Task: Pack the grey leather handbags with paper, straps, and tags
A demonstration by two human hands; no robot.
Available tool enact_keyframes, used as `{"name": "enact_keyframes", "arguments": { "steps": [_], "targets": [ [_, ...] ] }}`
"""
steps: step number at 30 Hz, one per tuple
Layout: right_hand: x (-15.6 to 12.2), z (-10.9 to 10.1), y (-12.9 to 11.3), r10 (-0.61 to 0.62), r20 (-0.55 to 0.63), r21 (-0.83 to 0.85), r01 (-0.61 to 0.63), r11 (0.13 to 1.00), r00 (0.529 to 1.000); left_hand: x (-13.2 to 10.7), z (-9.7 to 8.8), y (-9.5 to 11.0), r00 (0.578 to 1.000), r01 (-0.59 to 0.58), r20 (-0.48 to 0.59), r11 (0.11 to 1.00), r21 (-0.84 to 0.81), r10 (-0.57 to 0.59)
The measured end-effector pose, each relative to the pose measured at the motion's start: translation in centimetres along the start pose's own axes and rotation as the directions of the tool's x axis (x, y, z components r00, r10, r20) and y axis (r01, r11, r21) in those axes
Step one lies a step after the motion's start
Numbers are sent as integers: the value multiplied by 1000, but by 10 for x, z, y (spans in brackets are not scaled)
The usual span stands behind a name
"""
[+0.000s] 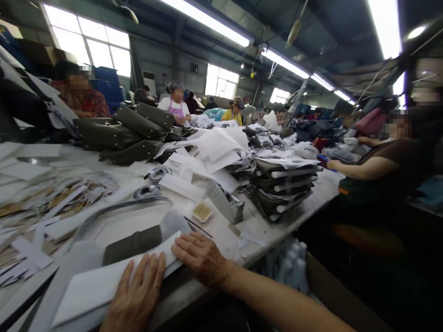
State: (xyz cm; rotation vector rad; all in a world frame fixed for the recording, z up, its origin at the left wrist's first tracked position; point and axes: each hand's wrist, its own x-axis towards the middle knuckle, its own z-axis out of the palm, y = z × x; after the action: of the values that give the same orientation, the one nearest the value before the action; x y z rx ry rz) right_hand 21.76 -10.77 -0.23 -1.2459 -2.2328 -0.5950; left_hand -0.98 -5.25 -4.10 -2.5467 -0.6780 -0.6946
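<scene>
White panel (92,288) is laid at near edge of worktop (223,237) | left hand (136,290): spread on it, unclenched | right hand (202,258): bent over its end, pinch cannot be told | apparently pressed to be kept flat

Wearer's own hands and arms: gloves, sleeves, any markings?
Both bare, no gloves. Left hand: no ring visible; its wrist is cut off by the frame's bottom edge. Right hand: no watch or band at the wrist. Right forearm: no sleeve on the visible stretch, no cables or markings I can make out.
</scene>
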Motion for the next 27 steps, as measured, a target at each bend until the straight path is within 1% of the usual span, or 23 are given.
{"name": "enact_keyframes", "arguments": {
  "steps": [2, 4, 7, 8, 11, 14, 17, 18, 20, 23, 25, 27],
  "targets": [
    [-6, 7, -1, 17, 2, 4, -17, 1000, 1000, 0, 1, 3, 1000, -6, -5, 1000, 31, 6],
    [-11, 11, -4, 37, 3, 13, -37, 999, 999, 2, 1, 5, 999, -34, -5, 995, 99, 35],
    [-12, 12, -6, 65, 18, 26, -66, 998, 998, 6, 0, 4, 994, -104, 0, 970, 221, 107],
    [-11, 11, -7, 76, 30, 19, -76, 997, 997, 8, -1, 2, 993, -116, 1, 964, 240, 119],
    [-6, 6, -7, 78, 55, -27, -76, 997, 995, 11, -6, -5, 993, -115, 6, 975, 192, 116],
    [2, 1, -8, 7, 58, -77, -2, 997, 998, 16, -14, -17, 993, -113, -8, 987, 115, 115],
    [13, 0, -9, -39, 41, -134, 44, 990, 998, 22, -26, -25, 990, -134, -24, 988, 80, 136],
    [17, 1, -10, -52, 30, -141, 56, 988, 998, 24, -31, -26, 991, -130, -12, 989, 70, 131],
    [27, 2, -9, -86, 24, -119, 89, 989, 996, 29, -43, -25, 996, -84, 36, 995, 54, 82],
    [44, 1, -7, -107, 69, -67, 111, 992, 992, 35, -57, -22, 990, -7, 139, 999, 40, 1],
    [55, -3, -6, -102, 110, -57, 109, 992, 989, 38, -62, -21, 979, 46, 196, 998, 40, -53],
    [64, -9, -7, -97, 148, -52, 106, 993, 984, 37, -63, -20, 974, 84, 205, 995, 61, -95]
  ]
}}
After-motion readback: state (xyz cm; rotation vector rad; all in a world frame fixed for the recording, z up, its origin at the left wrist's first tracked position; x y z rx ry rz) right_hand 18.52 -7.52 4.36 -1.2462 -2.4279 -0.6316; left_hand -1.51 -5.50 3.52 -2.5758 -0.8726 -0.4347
